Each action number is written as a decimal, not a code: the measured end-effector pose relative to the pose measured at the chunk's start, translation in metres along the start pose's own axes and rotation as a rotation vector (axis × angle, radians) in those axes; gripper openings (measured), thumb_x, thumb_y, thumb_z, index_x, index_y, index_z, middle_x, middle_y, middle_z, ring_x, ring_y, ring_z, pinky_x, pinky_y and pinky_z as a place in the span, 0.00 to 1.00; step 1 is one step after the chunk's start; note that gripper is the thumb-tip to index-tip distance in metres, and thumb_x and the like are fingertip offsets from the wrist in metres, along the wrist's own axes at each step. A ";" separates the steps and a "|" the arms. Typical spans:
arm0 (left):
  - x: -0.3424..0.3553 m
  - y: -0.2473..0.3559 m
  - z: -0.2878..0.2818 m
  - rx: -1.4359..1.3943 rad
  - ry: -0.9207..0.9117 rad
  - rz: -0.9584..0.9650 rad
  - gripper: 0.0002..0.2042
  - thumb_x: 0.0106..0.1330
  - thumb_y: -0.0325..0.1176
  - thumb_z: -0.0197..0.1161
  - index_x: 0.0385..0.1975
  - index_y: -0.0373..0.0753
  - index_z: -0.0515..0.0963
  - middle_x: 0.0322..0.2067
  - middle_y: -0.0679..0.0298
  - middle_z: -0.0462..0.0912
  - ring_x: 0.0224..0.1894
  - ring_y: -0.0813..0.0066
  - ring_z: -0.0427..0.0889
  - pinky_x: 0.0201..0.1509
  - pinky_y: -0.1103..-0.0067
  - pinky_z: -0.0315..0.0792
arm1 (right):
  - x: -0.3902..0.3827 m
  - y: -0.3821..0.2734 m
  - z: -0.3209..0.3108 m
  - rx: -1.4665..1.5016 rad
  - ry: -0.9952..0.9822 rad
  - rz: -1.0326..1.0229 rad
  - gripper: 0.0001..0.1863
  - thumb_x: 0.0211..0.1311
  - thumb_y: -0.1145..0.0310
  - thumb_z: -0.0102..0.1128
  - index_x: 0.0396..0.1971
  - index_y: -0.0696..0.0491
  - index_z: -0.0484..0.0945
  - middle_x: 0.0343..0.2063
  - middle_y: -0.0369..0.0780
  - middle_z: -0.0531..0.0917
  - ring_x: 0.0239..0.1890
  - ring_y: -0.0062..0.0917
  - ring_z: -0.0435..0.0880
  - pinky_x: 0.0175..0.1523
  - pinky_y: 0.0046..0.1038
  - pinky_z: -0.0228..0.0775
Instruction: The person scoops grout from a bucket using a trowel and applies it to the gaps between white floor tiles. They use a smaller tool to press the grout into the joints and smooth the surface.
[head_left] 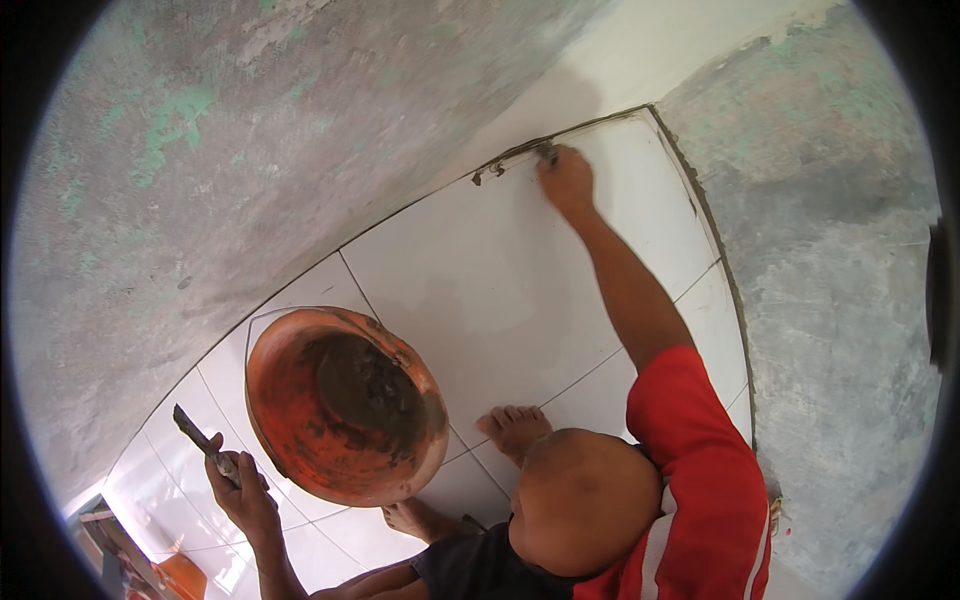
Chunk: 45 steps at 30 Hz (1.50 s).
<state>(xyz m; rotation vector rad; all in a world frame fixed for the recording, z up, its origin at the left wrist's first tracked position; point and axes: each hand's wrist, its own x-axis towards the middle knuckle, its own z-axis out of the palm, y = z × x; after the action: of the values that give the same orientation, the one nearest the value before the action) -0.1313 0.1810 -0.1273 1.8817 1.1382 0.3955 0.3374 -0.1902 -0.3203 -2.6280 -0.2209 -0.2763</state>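
My left hand [243,500] is closed around a narrow trowel [195,430], its dark, mortar-smeared blade pointing up and left, off the floor. Between my hands stands an orange bucket [290,400] with a thin wire handle; grey wet mortar [370,385] lies in its bottom and smears its walls. My right arm stretches forward, and my right hand [567,182] is closed at the joint where the floor meets the far wall. Something small and greyish shows at its fingers, too blurred to name. Dark mortar [515,155] runs along that joint, with crumbs on the tile.
White floor tiles [460,270] surround the bucket. A patchy grey-green wall [250,130] rises ahead and left, another grey wall [840,300] on the right, with a dark gap along its foot. My bare feet [515,430] are beside the bucket. An orange object [182,575] lies lower left.
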 end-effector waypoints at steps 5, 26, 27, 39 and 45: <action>-0.001 0.000 0.005 -0.044 -0.040 -0.029 0.19 0.72 0.25 0.56 0.62 0.36 0.70 0.31 0.72 0.71 0.22 0.90 0.65 0.23 0.87 0.62 | 0.035 0.035 -0.003 -0.093 -0.062 0.102 0.14 0.59 0.61 0.64 0.35 0.57 0.82 0.35 0.50 0.84 0.42 0.45 0.84 0.49 0.46 0.76; 0.015 -0.004 0.019 0.067 -0.167 -0.053 0.20 0.70 0.27 0.61 0.60 0.36 0.69 0.33 0.69 0.73 0.26 0.85 0.73 0.24 0.85 0.68 | -0.067 -0.113 0.060 0.234 0.004 -0.204 0.07 0.56 0.69 0.61 0.30 0.58 0.78 0.31 0.49 0.82 0.38 0.47 0.82 0.45 0.47 0.75; 0.013 -0.002 0.020 0.053 -0.167 -0.077 0.20 0.69 0.27 0.62 0.60 0.36 0.69 0.32 0.69 0.73 0.26 0.85 0.73 0.25 0.85 0.68 | -0.080 -0.140 0.060 0.256 -0.101 -0.212 0.07 0.56 0.70 0.60 0.29 0.58 0.78 0.31 0.50 0.82 0.38 0.48 0.82 0.45 0.47 0.76; 0.021 -0.037 -0.035 0.119 -0.135 -0.053 0.16 0.65 0.24 0.64 0.53 0.35 0.75 0.28 0.74 0.71 0.27 0.90 0.66 0.29 0.87 0.63 | -0.119 -0.150 0.002 1.343 -0.844 0.526 0.15 0.64 0.69 0.66 0.48 0.60 0.79 0.33 0.36 0.82 0.31 0.21 0.75 0.35 0.28 0.69; 0.021 -0.066 -0.091 0.195 0.094 -0.263 0.20 0.74 0.39 0.62 0.61 0.36 0.73 0.19 0.74 0.69 0.15 0.88 0.64 0.17 0.83 0.59 | -0.132 -0.178 -0.036 1.637 -0.973 0.601 0.16 0.66 0.71 0.62 0.50 0.62 0.76 0.36 0.38 0.81 0.34 0.21 0.75 0.36 0.27 0.70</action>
<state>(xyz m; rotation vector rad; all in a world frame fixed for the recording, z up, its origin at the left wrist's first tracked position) -0.2155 0.2582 -0.1330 1.8613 1.5129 0.2329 0.1679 -0.0664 -0.2400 -0.8956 0.0655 0.9836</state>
